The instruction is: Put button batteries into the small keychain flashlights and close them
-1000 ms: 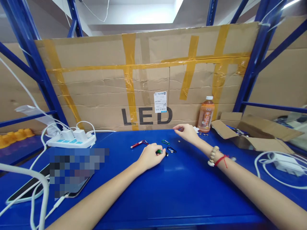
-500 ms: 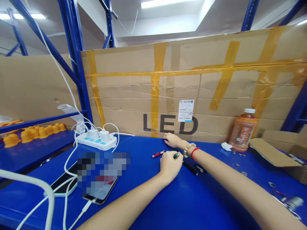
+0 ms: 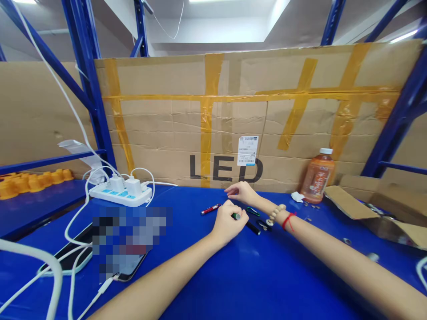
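My left hand (image 3: 229,224) is closed around a small green cylinder (image 3: 236,216); only its rounded end shows at the curled fingers. Just beyond it, my right hand (image 3: 245,194) hovers near the cardboard with fingers loosely parted, and I see nothing in it. To the left of my left hand lies a slim red pen-shaped tool (image 3: 211,209). A green carabiner (image 3: 252,211) is on the table below my right hand. Partly behind my left hand is a black pen-shaped rod (image 3: 253,228), beside a dark clip with a metal ring (image 3: 264,226).
A white power strip (image 3: 122,194) with cables stands at left, near two phones, one dark (image 3: 75,253). At right are an orange drink bottle (image 3: 317,175), crumpled tissue (image 3: 297,197), an open carton (image 3: 383,213) and small metal parts. Taped cardboard (image 3: 160,133) forms the back wall.
The view has turned slightly right. My right hand has shifted right and its fingers have parted more, uncovering the green carabiner. My left hand keeps its hold on the green cylinder.
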The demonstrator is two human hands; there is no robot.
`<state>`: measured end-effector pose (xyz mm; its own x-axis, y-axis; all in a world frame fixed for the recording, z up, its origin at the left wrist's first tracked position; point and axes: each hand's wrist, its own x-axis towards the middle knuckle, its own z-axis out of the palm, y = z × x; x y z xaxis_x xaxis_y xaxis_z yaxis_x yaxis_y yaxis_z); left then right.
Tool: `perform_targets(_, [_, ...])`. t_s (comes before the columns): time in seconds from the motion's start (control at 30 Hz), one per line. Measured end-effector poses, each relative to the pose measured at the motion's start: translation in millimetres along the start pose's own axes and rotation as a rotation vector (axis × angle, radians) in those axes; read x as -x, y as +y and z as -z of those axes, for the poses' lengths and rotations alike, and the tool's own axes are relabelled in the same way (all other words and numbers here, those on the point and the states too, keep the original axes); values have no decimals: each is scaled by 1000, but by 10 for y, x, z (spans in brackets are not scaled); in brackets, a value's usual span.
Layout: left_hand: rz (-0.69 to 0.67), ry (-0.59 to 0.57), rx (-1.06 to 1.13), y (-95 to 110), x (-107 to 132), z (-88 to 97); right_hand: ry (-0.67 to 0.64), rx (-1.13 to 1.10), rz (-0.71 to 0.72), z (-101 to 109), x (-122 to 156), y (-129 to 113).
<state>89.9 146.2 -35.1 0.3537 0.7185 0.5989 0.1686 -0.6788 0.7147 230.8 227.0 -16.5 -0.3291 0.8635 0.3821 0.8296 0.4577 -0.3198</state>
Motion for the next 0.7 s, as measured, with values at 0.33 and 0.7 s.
perform_targets(0.33, [73,-79,32,-2,-17,-11,408,-360,93,453,1023,-805])
perform_targets(0.7, [222,-122,51,-78,-43,-26,246,-199,184,401,1076,-748])
